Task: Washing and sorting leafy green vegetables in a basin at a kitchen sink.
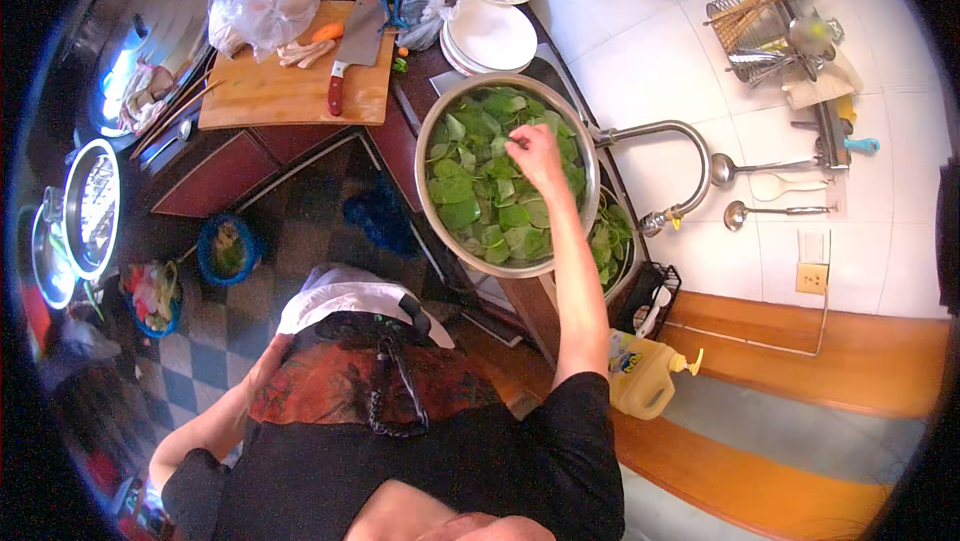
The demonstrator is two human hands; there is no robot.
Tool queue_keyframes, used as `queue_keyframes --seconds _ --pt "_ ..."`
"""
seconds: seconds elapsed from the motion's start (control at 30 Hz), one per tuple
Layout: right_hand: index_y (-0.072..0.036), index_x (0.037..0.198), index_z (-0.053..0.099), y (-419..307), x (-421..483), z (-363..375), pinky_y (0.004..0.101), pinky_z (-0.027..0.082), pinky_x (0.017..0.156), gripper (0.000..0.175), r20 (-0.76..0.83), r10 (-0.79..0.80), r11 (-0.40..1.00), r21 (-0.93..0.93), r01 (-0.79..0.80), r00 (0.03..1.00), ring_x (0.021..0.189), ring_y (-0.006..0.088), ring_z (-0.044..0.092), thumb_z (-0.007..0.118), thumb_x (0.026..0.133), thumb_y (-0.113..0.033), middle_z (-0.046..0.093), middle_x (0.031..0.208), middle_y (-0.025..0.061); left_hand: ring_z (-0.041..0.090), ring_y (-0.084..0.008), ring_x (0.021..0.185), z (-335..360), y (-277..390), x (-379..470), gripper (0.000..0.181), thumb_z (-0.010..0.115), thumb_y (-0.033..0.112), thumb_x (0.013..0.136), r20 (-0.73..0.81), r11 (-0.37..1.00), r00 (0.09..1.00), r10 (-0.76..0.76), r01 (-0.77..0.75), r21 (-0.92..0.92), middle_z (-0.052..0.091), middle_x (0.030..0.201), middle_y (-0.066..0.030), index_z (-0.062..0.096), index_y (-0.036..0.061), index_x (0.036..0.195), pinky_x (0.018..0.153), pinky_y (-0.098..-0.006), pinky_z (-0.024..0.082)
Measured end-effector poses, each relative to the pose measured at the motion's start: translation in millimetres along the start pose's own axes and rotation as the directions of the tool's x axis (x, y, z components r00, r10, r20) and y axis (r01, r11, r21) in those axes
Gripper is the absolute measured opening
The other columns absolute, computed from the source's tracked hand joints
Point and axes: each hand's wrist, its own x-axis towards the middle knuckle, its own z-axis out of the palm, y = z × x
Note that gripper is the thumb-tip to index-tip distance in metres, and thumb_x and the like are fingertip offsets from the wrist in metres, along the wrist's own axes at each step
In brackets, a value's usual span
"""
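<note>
My right hand point(535, 155) is over a large round metal basin point(425, 200) filled with green leaves point(454, 192) in what looks like water. Its fingers are bent together at the leaves, and whether they pinch one cannot be made out. My left forearm runs down to my waist, where a white cloth hides the hand. Beneath the basin, more leafy greens point(609, 241) show in the sink, beside a curved metal faucet point(694, 140). A cleaver point(360, 38) with a red handle lies on a wooden cutting board point(262, 95), near an orange piece of food point(328, 32).
Stacked white plates point(491, 35) stand just beyond the basin. Plastic bags point(262, 5) cover part of the board. Ladles point(772, 166) and a wire holder with chopsticks point(750, 16) hang on the tiled wall. A yellow pump jug point(641, 376) stands at the right, and blue-lined bins point(227, 248) on the floor.
</note>
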Motion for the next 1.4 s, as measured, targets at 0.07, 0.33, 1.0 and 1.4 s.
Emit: queue_keyframes --seconds 0.07,0.33,1.0,1.4 --pt "-0.003 0.088 0.065 -12 2 -23 0.0331 0.046 0.076 0.02 -0.005 0.092 0.961 0.261 -0.088 0.996 0.085 0.0207 0.057 0.072 0.073 -0.014 0.061 0.083 0.0071 0.058 -0.0269 0.106 -4 -3 2 0.066 0.043 0.058 0.087 0.003 1.0 1.0 -0.004 0.004 -0.012 0.059 0.122 -0.0131 0.054 0.0068 0.127 0.093 -0.0401 0.045" --pt "0.0 0.098 0.062 -37 30 -98 0.0243 0.048 0.05 0.017 -0.11 0.313 0.824 0.525 -0.212 0.944 0.065 0.0106 0.057 0.064 0.083 -0.009 0.062 0.081 0.005 0.058 -0.027 0.106 -4 -1 2 0.065 0.043 0.058 0.088 0.021 1.0 1.0 -0.012 0.012 -0.014 0.059 0.122 -0.013 0.054 0.007 0.127 0.093 -0.0404 0.045" --pt "-0.031 0.147 0.022 -75 -4 33 0.068 0.028 0.101 0.1 0.298 0.344 0.929 -0.248 -0.276 0.89 0.13 0.0616 0.012 0.063 0.066 -0.074 0.009 0.15 0.027 0.057 -0.027 0.105 -6 10 -7 0.064 0.043 0.057 0.088 0.013 0.998 0.998 -0.058 0.058 0.011 0.059 0.122 -0.0128 0.053 0.0076 0.128 0.091 -0.0409 0.045" --pt "-0.009 0.112 0.059 -71 -24 59 0.0498 0.051 0.079 0.041 0.165 0.219 0.97 -0.146 -0.196 0.962 0.098 0.043 0.058 0.064 0.071 -0.009 0.051 0.111 0.0246 0.057 -0.0271 0.105 7 39 -3 0.064 0.042 0.057 0.088 0.029 0.991 0.996 -0.079 0.075 0.112 0.059 0.122 -0.0126 0.053 0.0079 0.128 0.09 -0.0413 0.045"
